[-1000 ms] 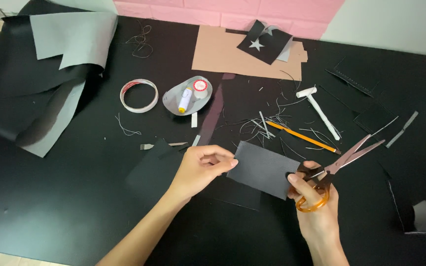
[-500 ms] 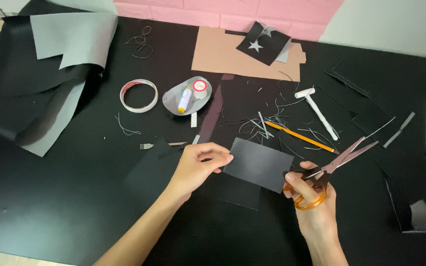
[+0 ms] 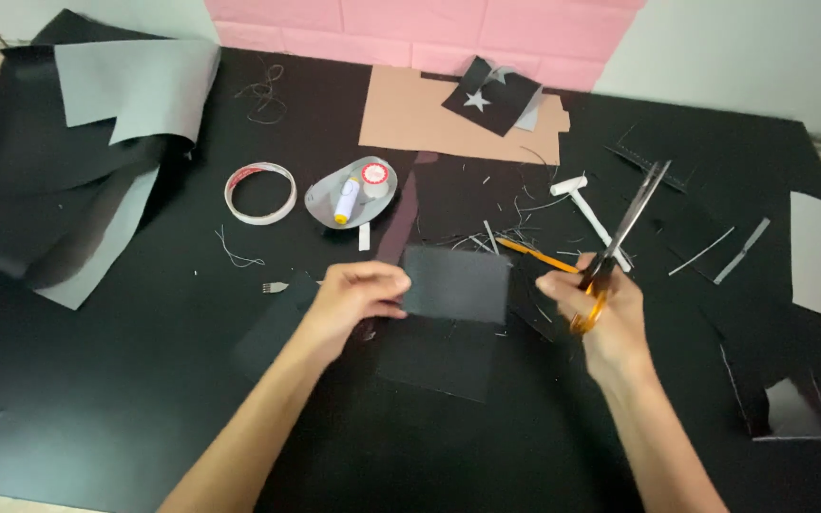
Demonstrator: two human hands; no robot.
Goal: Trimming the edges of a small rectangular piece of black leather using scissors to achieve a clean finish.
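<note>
Above black surface [image 3: 97, 399]: left hand [image 3: 358, 294] pinches dark card rectangle [image 3: 456, 283] at left edge; right hand [image 3: 599, 309] clamped on orange-handled scissors [image 3: 620, 233], blades up, just beside card.

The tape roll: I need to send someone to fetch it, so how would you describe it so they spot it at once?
On the black table, look left of the grey oval dish that holds a glue stick, beyond the left hand. The tape roll lies flat there, right of the grey-backed sheets. It is the only ring: white, reddish inside, with the table showing through its middle.
</note>
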